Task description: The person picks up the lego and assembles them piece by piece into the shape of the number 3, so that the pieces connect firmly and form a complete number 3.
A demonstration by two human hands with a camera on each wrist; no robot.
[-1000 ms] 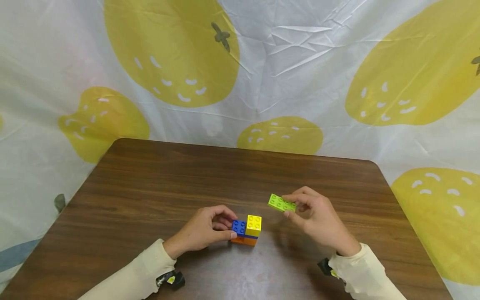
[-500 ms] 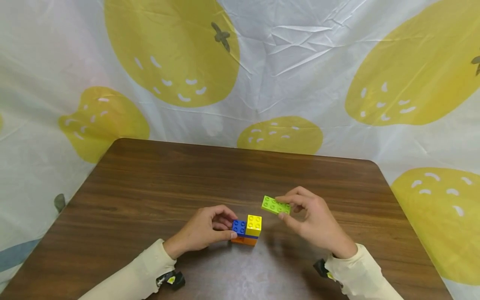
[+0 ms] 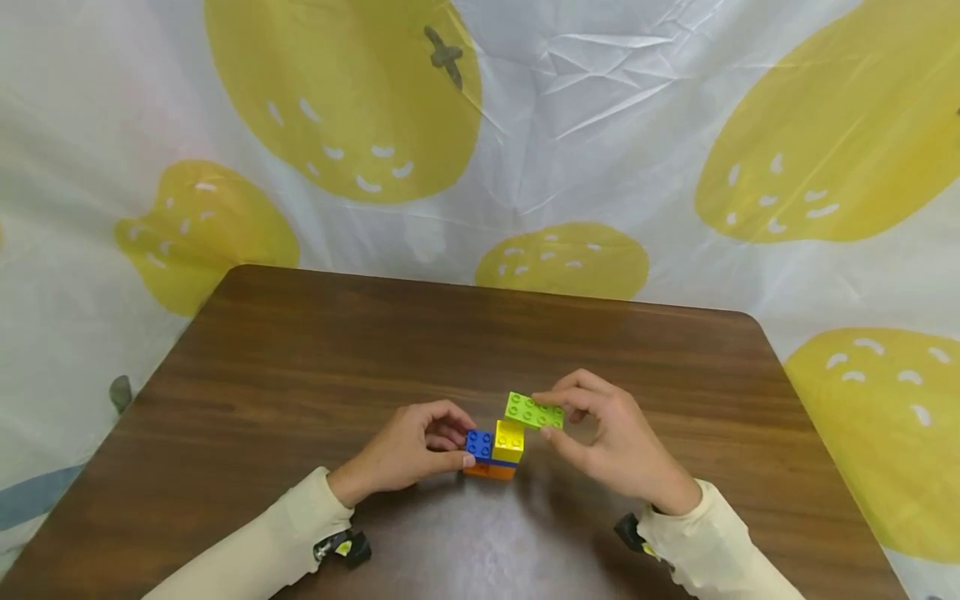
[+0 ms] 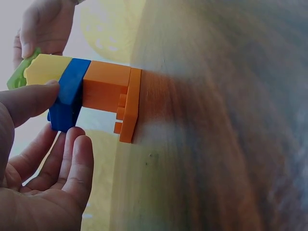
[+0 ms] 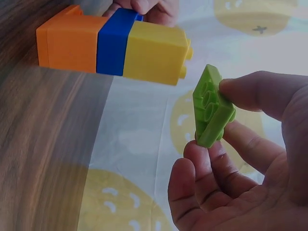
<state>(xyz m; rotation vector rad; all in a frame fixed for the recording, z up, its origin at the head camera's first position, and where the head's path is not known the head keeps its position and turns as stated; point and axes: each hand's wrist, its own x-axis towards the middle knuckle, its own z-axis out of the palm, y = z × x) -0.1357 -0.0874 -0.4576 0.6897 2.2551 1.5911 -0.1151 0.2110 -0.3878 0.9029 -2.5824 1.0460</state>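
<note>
On the table stands a small tower of toy building bricks. An orange plate (image 4: 130, 108) is lowest, an orange brick (image 5: 72, 43) sits on it, then a flat blue brick (image 3: 478, 445) and a yellow brick (image 3: 509, 446) on the blue one's right half. My left hand (image 3: 405, 446) pinches the blue brick at its left end, thumb in front and fingers behind. Between thumb and fingers my right hand (image 3: 611, 437) holds a flat lime-green brick (image 3: 528, 410), studs up and slightly tilted. In the right wrist view the green brick is just above the yellow brick's studs, apart from them.
The brown wood-grain table (image 3: 337, 350) reaches back to a white cloth (image 3: 420, 237) printed with yellow lemons, which hangs behind and at the sides. A dark wrist camera (image 3: 341, 547) is strapped under the left sleeve, another dark device (image 3: 632, 532) under the right.
My right hand has carried the green brick leftward, from right of the tower to over the yellow brick. The left hand and the tower stay in place; the head view has tilted slightly.
</note>
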